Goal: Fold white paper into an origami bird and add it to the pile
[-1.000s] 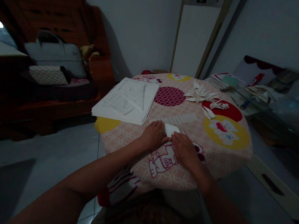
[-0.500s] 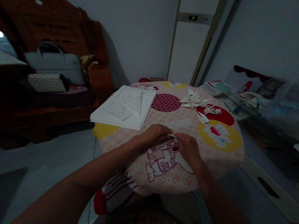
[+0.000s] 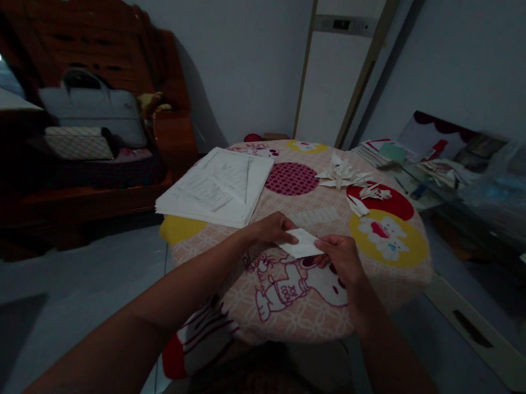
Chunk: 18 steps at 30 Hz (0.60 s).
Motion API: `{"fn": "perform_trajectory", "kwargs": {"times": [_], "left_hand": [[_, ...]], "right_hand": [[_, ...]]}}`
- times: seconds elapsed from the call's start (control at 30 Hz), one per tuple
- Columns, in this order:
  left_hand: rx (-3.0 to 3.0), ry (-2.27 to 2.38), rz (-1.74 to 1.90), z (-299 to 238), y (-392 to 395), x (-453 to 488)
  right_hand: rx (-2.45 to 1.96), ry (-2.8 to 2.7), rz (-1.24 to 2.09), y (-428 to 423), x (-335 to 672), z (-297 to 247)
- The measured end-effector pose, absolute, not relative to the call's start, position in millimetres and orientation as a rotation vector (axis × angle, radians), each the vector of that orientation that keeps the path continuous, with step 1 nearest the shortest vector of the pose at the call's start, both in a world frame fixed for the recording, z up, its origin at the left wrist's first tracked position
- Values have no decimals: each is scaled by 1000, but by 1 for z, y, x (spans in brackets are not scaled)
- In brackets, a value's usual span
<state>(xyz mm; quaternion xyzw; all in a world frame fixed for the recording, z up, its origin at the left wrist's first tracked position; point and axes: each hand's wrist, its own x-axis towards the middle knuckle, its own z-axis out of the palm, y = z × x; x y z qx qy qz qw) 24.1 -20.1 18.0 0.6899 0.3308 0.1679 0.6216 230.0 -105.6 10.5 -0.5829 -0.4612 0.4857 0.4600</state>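
Observation:
A small folded piece of white paper (image 3: 303, 243) is stretched between my two hands, just above the near half of the round table. My left hand (image 3: 274, 229) pinches its left end, thumb on top. On the right end, my right hand (image 3: 340, 252) grips it between thumb and fingers. The paper looks flat and roughly diamond-shaped, its face turned up toward me. Just beyond it lies a row of pale strips (image 3: 317, 216) on the cloth. Folded white paper pieces (image 3: 341, 175) sit in a cluster farther back, with a single pointed one (image 3: 357, 205) nearer.
A stack of printed sheets (image 3: 215, 183) lies on the table's left side. The patterned tablecloth (image 3: 304, 317) hangs over the edge. A wooden bench (image 3: 95, 24) with bags stands left. To the right, a glass-topped cabinet (image 3: 469, 216) holds papers and a plastic bag (image 3: 509, 183).
The paper, seen as a thin edge between close fingertips before, now shows its flat face. My hands have moved slightly apart, and the view has shifted a little.

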Motion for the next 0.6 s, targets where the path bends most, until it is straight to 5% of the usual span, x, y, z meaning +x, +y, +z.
{"fn": "perform_trajectory", "kwargs": {"times": [0.47, 0.6], "left_hand": [[1807, 1057, 356, 20, -15, -3], [2331, 1297, 699, 20, -25, 4]], "right_hand": [[-1477, -1039, 1214, -105, 226, 9], [-1522, -1092, 1230, -104, 223, 7]]}}
